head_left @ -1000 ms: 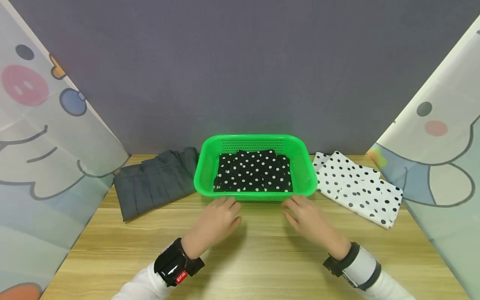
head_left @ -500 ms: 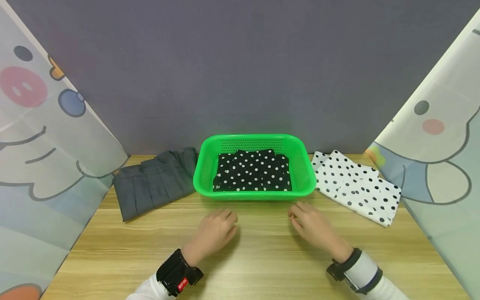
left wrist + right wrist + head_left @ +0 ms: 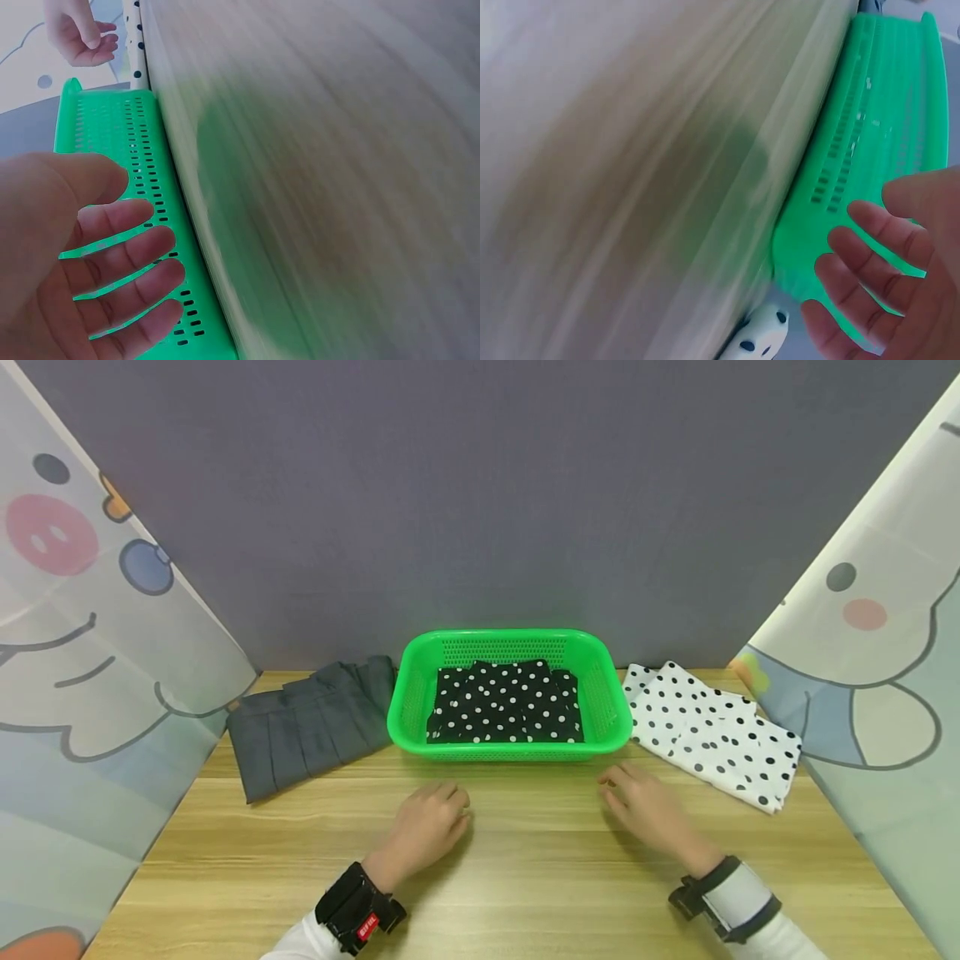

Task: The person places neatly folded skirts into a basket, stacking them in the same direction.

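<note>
In the head view a green plastic basket [image 3: 510, 752] stands at the back middle of the table. Folded black cloth with white dots [image 3: 510, 703] lies inside it. My left hand [image 3: 427, 827] hovers in front of the basket's left part, its fingers loosely bent around nothing. Off the basket's front right corner is my right hand [image 3: 648, 810], also holding nothing. Both wrist views show relaxed, spread fingers [image 3: 135, 259] apart from the basket wall. To the basket's right lies folded white cloth with black dots [image 3: 712, 735], the thing nearest my right hand besides the basket.
A folded dark grey cloth [image 3: 311, 727] lies left of the basket. A grey wall panel [image 3: 495, 510] rises behind the wooden table [image 3: 540, 877]. Printed cartoon sheets [image 3: 97, 693] flank the table on both sides.
Both hands have drawn back from the basket's front edge toward the person. The right hand has also shifted to the right. Basket and cloths stay where they were.
</note>
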### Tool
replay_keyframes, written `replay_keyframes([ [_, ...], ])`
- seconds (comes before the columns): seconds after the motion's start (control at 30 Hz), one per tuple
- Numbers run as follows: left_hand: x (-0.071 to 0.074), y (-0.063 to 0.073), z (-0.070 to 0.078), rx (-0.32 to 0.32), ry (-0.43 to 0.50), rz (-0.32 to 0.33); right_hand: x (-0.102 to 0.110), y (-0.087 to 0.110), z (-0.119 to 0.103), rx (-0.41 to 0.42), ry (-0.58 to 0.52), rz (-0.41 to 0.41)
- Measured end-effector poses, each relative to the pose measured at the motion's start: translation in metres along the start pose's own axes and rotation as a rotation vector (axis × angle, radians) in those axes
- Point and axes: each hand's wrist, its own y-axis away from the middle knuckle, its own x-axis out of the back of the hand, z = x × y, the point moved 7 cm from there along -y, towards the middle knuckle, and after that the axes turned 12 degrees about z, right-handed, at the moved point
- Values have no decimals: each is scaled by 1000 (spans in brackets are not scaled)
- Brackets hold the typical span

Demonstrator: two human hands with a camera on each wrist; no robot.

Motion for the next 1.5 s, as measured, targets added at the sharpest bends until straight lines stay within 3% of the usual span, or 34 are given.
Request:
replay_keyframes([
  [0.17,-1,1,-1,13,4,-9,6,-8,23,-38,5,25],
  [0.5,-4,5,-1,34,-5,-32,11,-27,80,-252,43,-45],
  [0.8,-5,4,0,25,-10,-19,6,-39,101,-259,89,-103],
  [1.1,-9,5,1,48,0,-91,-6,-33,126,-349,155,-246],
  [1.4,-9,7,9,-9,-13,-144,-18,-16,150,-403,154,-417],
  [1.5,-7,6,11,-19,2,-135,-18,-14,152,-405,142,-463],
])
